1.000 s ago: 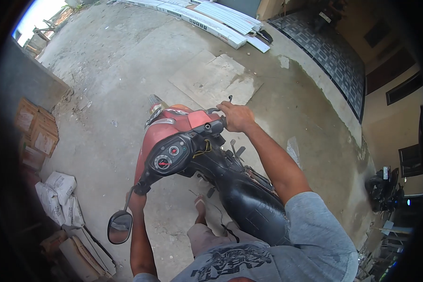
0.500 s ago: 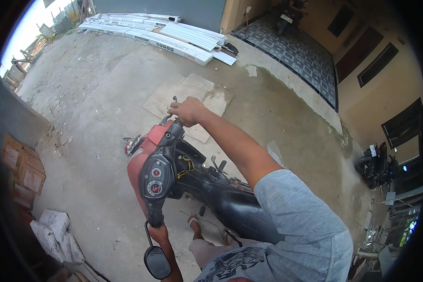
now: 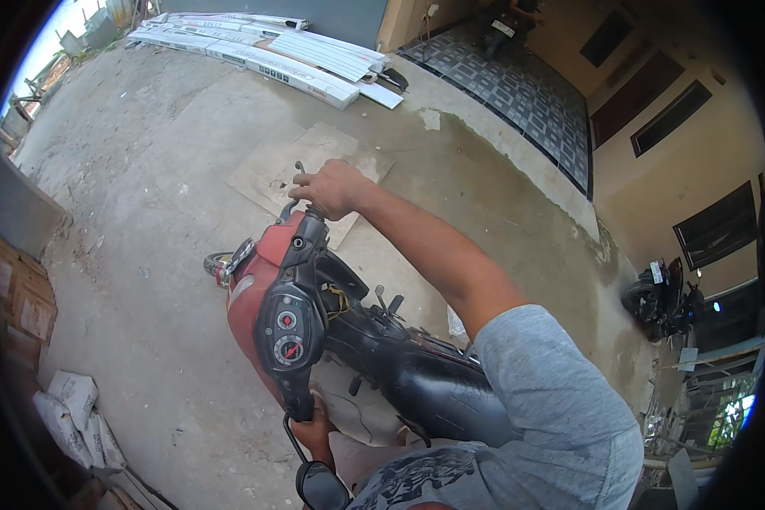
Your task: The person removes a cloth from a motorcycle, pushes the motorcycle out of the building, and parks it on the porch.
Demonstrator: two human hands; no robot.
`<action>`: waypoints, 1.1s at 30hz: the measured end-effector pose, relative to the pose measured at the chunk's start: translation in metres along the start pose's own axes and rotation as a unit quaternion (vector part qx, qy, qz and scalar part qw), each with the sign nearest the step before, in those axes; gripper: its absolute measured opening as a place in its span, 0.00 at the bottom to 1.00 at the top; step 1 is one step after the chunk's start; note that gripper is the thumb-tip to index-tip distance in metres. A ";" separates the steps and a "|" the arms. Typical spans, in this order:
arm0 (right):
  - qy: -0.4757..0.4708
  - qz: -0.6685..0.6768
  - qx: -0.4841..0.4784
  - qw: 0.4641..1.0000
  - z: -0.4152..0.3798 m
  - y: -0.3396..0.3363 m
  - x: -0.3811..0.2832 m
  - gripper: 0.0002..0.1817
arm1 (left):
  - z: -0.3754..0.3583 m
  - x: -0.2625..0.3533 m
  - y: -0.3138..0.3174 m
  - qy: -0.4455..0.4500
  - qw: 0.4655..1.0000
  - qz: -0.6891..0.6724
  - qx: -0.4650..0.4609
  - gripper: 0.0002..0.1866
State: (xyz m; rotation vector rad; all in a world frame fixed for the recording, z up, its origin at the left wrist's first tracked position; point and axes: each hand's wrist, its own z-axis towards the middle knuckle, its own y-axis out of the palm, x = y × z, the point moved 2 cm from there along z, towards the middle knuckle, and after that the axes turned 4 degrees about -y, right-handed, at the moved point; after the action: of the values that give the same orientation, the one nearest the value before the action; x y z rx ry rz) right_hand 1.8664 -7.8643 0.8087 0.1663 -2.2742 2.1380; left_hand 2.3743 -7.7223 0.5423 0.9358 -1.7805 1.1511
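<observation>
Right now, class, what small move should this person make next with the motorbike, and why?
Probably roll the motorbike a short way forward, slowly: the left hand and right hand both hold the handlebar, and bare concrete lies just ahead of the front wheel, but a grey wall stands beyond.

Mirror (image 3: 322, 486) cut off at bottom; dial (image 3: 291, 349) markings unreadable.

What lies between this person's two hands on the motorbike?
Between the right hand and the left hand lies the black instrument panel with its two round dials, as the head view shows.
</observation>
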 end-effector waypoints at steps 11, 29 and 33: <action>0.023 -0.002 -0.033 0.999 -0.170 0.032 0.045 0.27 | -0.128 0.047 0.082 -0.080 0.996 0.017 -0.044 0.09; 0.217 0.029 -0.054 0.974 -0.504 0.112 0.062 0.41 | -0.239 0.088 0.133 -0.011 0.933 0.328 -0.147 0.19; 0.295 0.050 -0.060 0.952 -0.574 0.144 0.033 0.46 | -0.221 0.117 0.115 0.029 0.895 0.407 -0.178 0.19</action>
State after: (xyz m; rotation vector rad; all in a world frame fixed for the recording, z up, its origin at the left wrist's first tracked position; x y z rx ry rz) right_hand 1.7858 -7.2864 0.7050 -0.5270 -2.0621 1.7522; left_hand 2.2755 -7.4978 0.6668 -0.1086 -2.3035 1.2363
